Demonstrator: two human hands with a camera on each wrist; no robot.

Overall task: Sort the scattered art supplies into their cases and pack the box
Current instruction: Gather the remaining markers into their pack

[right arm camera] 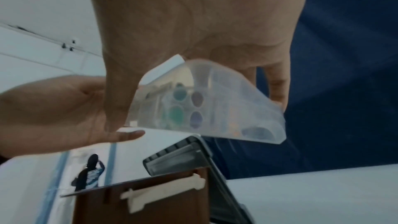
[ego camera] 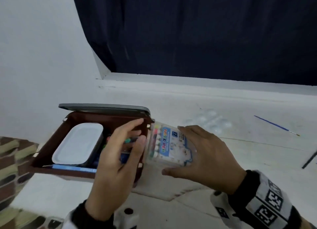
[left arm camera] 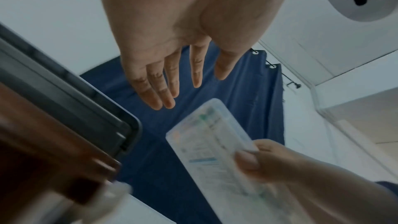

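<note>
A clear colour pen case (ego camera: 171, 143) with several markers inside is held tilted at the right edge of the open brown box (ego camera: 49, 143). My right hand (ego camera: 202, 151) grips it, fingers over the top and thumb under the near side. From the right wrist, the case's end (right arm camera: 204, 101) shows round marker caps. My left hand (ego camera: 127, 143) hovers over the box's right half with relaxed fingers, holding nothing. The left wrist view shows the left hand (left arm camera: 172, 57) with straight fingers and the case (left arm camera: 211, 142) just beyond it.
The box's grey lid (ego camera: 103, 107) stands open at the back. Inside lie a white tin (ego camera: 78, 143), a flat blue item (ego camera: 73, 168) and loose coloured supplies. A blue paintbrush (ego camera: 276, 125) and a clear palette (ego camera: 211, 122) lie to the right. A patterned mat (ego camera: 10, 160) is at left.
</note>
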